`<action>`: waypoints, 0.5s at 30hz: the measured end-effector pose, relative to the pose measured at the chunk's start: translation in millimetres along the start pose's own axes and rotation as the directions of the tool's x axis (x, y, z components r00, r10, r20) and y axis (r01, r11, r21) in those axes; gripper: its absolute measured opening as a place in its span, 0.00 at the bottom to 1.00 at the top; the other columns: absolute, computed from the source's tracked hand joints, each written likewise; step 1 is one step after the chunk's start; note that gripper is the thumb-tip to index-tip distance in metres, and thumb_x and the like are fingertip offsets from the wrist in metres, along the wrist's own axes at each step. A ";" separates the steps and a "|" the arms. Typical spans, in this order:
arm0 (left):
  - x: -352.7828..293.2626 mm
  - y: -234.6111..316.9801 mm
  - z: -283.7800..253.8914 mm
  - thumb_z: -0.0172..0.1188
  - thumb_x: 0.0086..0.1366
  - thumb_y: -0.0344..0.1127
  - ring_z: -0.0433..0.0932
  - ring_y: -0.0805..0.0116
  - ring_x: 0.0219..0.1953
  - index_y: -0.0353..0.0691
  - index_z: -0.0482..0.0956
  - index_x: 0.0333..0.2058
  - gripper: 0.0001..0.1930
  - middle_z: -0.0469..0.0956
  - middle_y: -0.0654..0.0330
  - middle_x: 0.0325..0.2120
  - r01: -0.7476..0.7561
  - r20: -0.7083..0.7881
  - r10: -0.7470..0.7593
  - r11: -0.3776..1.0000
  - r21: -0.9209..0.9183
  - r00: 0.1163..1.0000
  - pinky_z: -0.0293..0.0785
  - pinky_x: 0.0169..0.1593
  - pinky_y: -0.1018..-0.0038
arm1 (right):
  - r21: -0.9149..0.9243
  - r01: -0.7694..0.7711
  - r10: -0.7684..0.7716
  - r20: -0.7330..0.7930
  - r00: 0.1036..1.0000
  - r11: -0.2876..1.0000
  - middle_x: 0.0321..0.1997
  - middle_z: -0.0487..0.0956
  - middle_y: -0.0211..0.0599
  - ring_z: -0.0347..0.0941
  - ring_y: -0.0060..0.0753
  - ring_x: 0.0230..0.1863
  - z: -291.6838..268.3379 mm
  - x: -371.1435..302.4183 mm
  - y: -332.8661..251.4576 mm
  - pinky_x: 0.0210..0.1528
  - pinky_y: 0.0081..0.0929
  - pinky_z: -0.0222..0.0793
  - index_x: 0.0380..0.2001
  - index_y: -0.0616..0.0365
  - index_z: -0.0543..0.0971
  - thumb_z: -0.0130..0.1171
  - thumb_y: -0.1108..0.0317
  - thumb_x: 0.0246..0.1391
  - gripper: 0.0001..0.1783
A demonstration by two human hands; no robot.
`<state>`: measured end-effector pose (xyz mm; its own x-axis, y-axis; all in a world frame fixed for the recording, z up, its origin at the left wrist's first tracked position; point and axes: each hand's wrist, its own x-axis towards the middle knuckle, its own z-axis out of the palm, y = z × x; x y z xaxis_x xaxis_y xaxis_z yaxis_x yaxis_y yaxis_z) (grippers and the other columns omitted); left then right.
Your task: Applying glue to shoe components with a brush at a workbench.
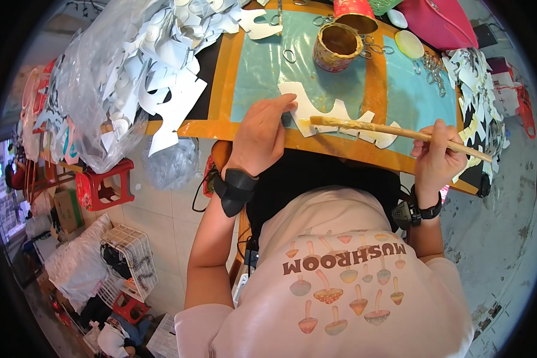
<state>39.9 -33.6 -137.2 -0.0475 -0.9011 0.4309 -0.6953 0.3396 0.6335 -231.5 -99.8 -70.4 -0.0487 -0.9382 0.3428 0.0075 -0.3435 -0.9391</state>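
A white cut-out sheet piece [316, 107] with a scalloped edge lies near the table's front edge, with yellowish smears on it. At its left end is my left hand [259, 132], fingers closed together with the fingertips on its edge. My right hand [440, 156] is closed around the wooden handle of a long brush [388, 128]. The brush slants left across the piece, its yellow-coated tip resting over the middle. Beyond the piece stands an open tin [338, 52] with yellowish paste around its rim and brown contents inside.
White cut-out pieces [173, 95] are heaped at left beside a clear plastic bag [95, 89]; more pieces [468, 77] hang over the right edge. Metal rings and clips [432, 74], a round yellow lid [409, 44] and a pink container [441, 24] sit at the back right. A red stool [104, 185] stands left.
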 end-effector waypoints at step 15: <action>0.6 1.8 0.1 0.47 0.51 0.14 0.74 0.53 0.43 0.35 0.70 0.50 0.25 0.79 0.55 0.40 0.007 -0.012 -0.007 1.000 -0.006 1.000 0.69 0.49 0.66 | -0.073 -0.023 0.017 -0.081 0.997 0.997 0.14 0.73 0.36 0.63 0.17 0.11 7.2 2.3 -13.0 0.14 0.14 0.57 0.15 0.59 0.68 0.56 0.74 0.57 0.17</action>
<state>38.5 -33.6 -135.9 -0.0339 -0.9003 0.4339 -0.6915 0.3346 0.6403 -224.5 -97.8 -57.2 -0.1290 -0.9373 0.3238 -0.0643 -0.3180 -0.9459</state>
